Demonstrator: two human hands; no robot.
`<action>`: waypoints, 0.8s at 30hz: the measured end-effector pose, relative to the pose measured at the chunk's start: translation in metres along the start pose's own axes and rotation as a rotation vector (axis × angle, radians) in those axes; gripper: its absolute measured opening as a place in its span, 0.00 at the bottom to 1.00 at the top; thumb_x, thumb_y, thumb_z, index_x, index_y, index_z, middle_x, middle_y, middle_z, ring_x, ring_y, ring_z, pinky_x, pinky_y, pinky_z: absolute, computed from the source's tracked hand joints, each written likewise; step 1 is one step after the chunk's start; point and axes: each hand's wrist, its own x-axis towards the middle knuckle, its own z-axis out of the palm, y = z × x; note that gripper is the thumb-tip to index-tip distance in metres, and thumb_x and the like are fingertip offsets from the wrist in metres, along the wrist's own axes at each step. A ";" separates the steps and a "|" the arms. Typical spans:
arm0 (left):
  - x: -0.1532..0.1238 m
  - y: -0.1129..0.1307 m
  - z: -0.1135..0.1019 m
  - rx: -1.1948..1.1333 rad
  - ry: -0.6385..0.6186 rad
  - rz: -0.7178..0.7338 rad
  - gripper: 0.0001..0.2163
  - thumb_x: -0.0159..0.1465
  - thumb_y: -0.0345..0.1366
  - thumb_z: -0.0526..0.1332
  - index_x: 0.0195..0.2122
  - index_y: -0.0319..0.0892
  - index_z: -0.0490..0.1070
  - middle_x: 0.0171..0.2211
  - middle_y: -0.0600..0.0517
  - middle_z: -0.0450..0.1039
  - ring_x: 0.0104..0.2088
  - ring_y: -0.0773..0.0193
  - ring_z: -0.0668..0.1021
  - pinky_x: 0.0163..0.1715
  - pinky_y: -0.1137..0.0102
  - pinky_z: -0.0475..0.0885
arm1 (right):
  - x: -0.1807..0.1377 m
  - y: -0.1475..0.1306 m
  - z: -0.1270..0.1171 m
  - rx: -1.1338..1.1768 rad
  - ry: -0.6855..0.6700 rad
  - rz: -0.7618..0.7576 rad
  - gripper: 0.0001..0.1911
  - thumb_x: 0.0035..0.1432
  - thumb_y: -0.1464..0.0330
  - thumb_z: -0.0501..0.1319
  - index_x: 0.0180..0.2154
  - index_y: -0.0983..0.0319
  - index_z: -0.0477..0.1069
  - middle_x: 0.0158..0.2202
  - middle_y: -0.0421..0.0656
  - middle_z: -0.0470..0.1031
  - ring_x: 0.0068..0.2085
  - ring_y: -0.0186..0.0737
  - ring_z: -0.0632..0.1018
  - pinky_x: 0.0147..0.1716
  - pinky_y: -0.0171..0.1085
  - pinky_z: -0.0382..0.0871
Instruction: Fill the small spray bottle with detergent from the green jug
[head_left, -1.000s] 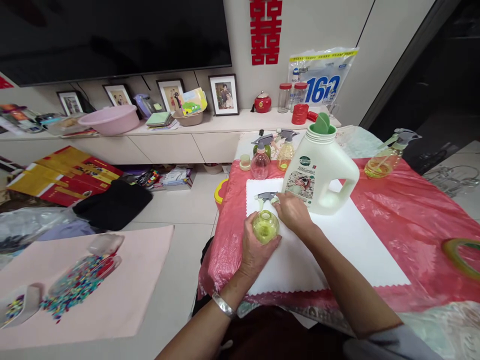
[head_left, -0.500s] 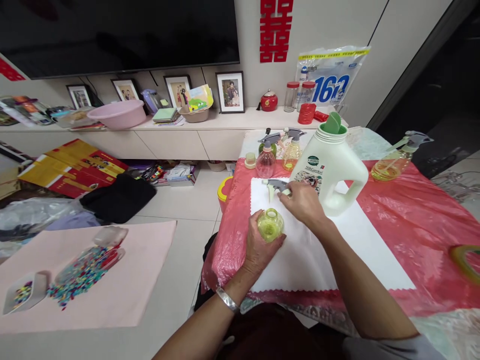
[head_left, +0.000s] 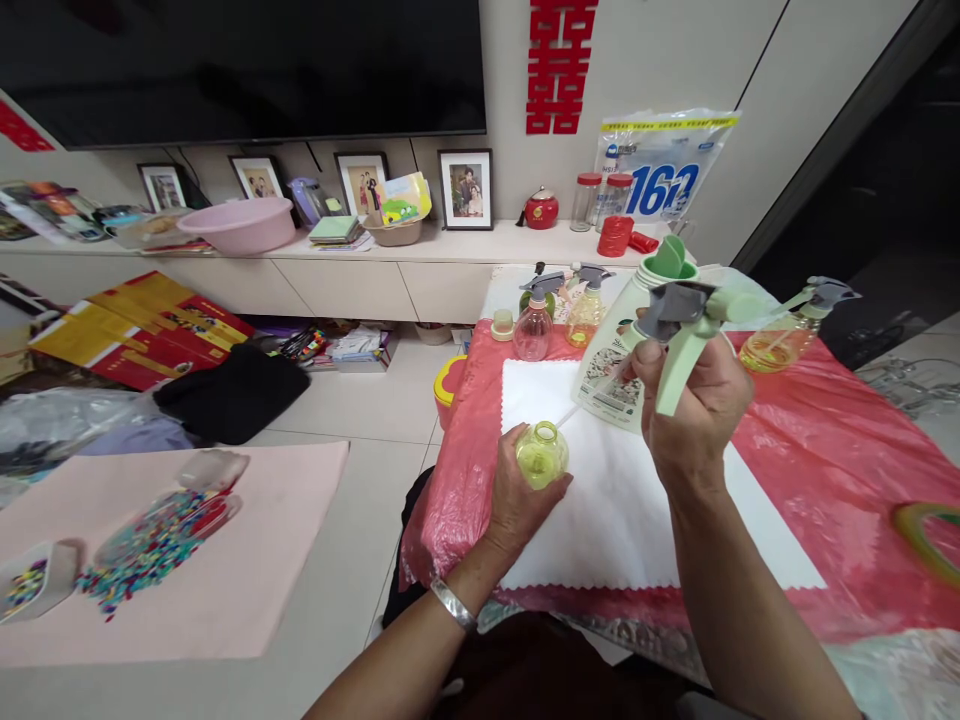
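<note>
Head view | our left hand [head_left: 517, 500] gripped 1 round green bottle [head_left: 541, 455] on the white mat [head_left: 622, 500] | right hand [head_left: 694, 410] pinched the spray head [head_left: 682, 315] above the mat | risk, we judged: the dangling tube dripping on it

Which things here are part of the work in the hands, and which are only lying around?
In use:
left hand holding the small green bottle
right hand holding the spray head
white mat

Lying about:
white jug
three other spray bottles, e.g.
pink basin
colored beads
</note>
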 end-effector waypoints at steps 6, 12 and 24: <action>0.000 -0.004 0.001 -0.007 0.010 0.032 0.38 0.45 0.33 0.74 0.56 0.42 0.60 0.55 0.42 0.69 0.57 0.46 0.74 0.59 0.48 0.69 | -0.027 0.009 0.001 -0.117 -0.172 0.135 0.14 0.55 0.68 0.68 0.44 0.58 0.75 0.35 0.38 0.74 0.34 0.33 0.75 0.37 0.35 0.74; 0.001 -0.008 0.005 0.020 0.039 0.079 0.39 0.46 0.35 0.75 0.57 0.42 0.59 0.54 0.40 0.71 0.54 0.46 0.77 0.55 0.49 0.74 | -0.060 0.027 -0.005 -0.211 -0.348 0.201 0.13 0.59 0.71 0.63 0.46 0.57 0.76 0.40 0.39 0.77 0.39 0.35 0.76 0.41 0.36 0.72; -0.002 0.000 0.007 -0.006 0.085 0.052 0.34 0.49 0.38 0.73 0.56 0.42 0.60 0.50 0.40 0.75 0.46 0.49 0.81 0.47 0.52 0.78 | -0.086 0.050 -0.016 -0.264 -0.483 0.242 0.15 0.63 0.71 0.58 0.50 0.57 0.73 0.46 0.39 0.75 0.46 0.34 0.76 0.47 0.33 0.69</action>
